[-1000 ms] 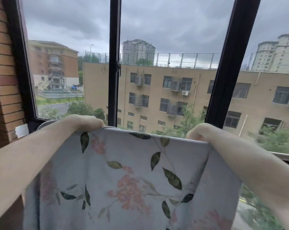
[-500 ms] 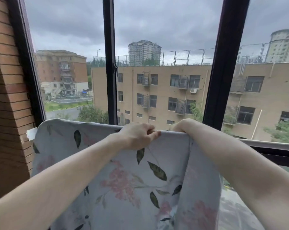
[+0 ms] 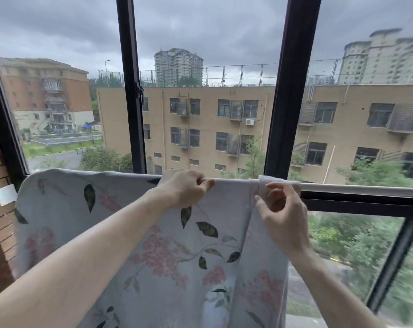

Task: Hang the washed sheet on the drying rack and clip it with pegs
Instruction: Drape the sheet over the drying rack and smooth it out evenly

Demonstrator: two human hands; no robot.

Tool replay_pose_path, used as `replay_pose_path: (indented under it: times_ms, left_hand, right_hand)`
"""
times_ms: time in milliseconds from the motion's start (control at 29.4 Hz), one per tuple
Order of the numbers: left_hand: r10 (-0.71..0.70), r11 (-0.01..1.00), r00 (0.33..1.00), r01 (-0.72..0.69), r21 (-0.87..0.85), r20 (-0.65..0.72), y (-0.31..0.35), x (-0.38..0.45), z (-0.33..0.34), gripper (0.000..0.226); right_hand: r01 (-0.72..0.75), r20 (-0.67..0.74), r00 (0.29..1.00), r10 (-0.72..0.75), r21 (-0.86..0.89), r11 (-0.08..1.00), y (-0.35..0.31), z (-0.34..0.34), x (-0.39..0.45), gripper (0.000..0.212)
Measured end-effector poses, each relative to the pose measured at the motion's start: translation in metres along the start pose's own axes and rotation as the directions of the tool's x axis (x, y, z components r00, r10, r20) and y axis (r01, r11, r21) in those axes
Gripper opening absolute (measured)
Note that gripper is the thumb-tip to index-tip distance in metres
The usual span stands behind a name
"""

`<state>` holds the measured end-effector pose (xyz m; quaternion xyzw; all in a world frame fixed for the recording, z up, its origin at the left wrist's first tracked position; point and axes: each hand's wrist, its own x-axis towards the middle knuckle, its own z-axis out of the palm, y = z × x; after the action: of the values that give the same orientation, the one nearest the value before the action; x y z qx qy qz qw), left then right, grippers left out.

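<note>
Both my hands, left hand and right hand, pinch the sheet over the rail; next I spread it, then peg.

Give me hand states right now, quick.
Left hand: grips the sheet at the rail.
Right hand: pinches the sheet's right edge.

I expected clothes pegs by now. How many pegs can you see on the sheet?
0. The floral sheet hangs over the white rod with only the left hand and right hand holding its top edge; pegs may lie out of view.
</note>
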<state>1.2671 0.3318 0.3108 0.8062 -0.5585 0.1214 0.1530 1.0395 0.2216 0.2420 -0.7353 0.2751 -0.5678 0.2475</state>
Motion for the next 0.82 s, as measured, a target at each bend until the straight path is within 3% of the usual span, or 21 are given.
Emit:
replay_pose_path:
  times_ms: [68,136,170,204,340,442,510,544,647,681,715,749,783,817]
  left_hand:
    - [0.008,1.0,1.0,-0.008,-0.006,0.026,-0.001,-0.002,-0.003,0.051]
    - [-0.008,1.0,0.999,0.009,-0.027,0.037,-0.003,-0.002,-0.004,0.052]
    - [-0.016,1.0,0.999,0.017,-0.022,0.046,-0.004,-0.004,-0.004,0.052]
    - [-0.016,1.0,0.999,0.017,-0.018,0.048,-0.006,-0.003,-0.006,0.051]
    - [-0.012,0.999,0.994,0.016,-0.029,0.107,-0.005,-0.005,-0.01,0.048]
    - [-0.023,0.999,0.987,0.03,-0.042,0.157,-0.002,-0.006,-0.014,0.049]
    - [-0.056,0.998,0.98,0.061,-0.022,0.189,-0.012,-0.011,-0.016,0.05]
    - [-0.05,0.998,0.98,0.054,-0.019,0.192,-0.012,-0.011,-0.014,0.051]
    - [-0.072,0.997,0.976,0.076,-0.013,0.206,-0.007,0.001,-0.014,0.058]
    - [-0.073,0.997,0.973,0.077,-0.01,0.218,-0.007,0.002,-0.018,0.06]
    - [-0.084,0.996,0.968,0.089,-0.012,0.235,-0.008,0.002,-0.019,0.06]
    - [-0.154,0.983,0.96,0.172,-0.058,0.236,0.006,0.009,-0.01,0.059]
    - [-0.213,0.965,0.948,0.243,-0.102,0.237,0.01,0.008,-0.011,0.055]
    - [-0.246,0.953,0.939,0.28,-0.118,0.241,0.011,0.002,-0.015,0.05]
  right_hand:
    - [-0.147,-0.033,0.989,0.146,-0.057,0.987,0.022,-0.001,-0.037,0.038]
    - [-0.303,-0.03,0.953,0.302,-0.053,0.952,0.04,-0.003,-0.056,0.026]
    - [-0.314,-0.014,0.949,0.314,-0.057,0.948,0.044,-0.006,-0.062,0.016]
    - [-0.315,-0.021,0.949,0.314,-0.08,0.946,0.045,-0.009,-0.062,0.006]
    - [-0.321,-0.315,0.899,0.304,-0.001,0.947,0.029,-0.057,-0.023,0.011]
    - [-0.274,-0.584,0.779,0.229,0.012,0.962,0.011,-0.118,0.075,0.016]
    - [-0.235,-0.649,0.743,0.164,-0.023,0.972,-0.001,-0.137,0.137,0.021]
    - [-0.221,-0.64,0.761,0.109,-0.097,0.97,-0.003,-0.146,0.158,0.021]
    - [-0.043,-0.423,0.893,-0.15,-0.414,0.909,-0.002,-0.16,0.197,0.019]
    - [-0.004,-0.341,0.923,-0.176,-0.467,0.884,0.008,-0.154,0.2,0.018]
    - [0.014,-0.228,0.963,-0.141,-0.483,0.876,0.02,-0.148,0.196,0.016]
    - [0.052,-0.028,0.997,-0.077,-0.509,0.859,0.047,-0.148,0.206,0.014]
    - [0.064,0.18,0.982,0.054,-0.589,0.806,0.067,-0.143,0.198,0.013]
    - [0.076,0.348,0.912,0.214,-0.659,0.749,0.086,-0.134,0.19,0.014]
